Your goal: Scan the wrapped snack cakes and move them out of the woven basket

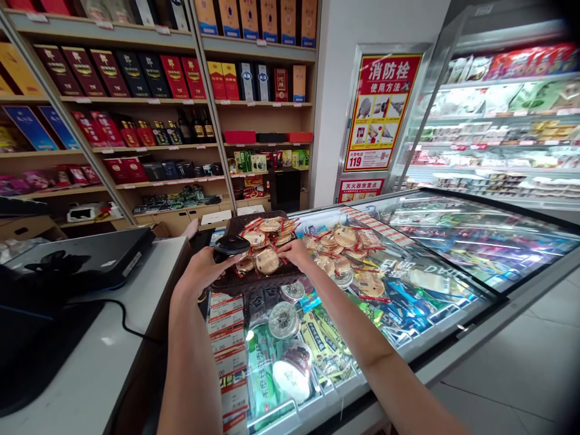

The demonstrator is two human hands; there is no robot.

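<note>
My left hand grips a black handheld barcode scanner, held over the near edge of a dark woven basket. The basket sits on the glass lid of a chest freezer and holds several round pastries in clear red-trimmed wrappers. My right hand reaches into the basket and pinches one wrapped pastry. More wrapped pastries lie loose on the glass to the right of the basket.
A long chest freezer with frozen goods under sliding glass runs to the right. At left is a white counter with a black till device and cable. Shelves of boxed bottles stand behind, with a refrigerated display at right.
</note>
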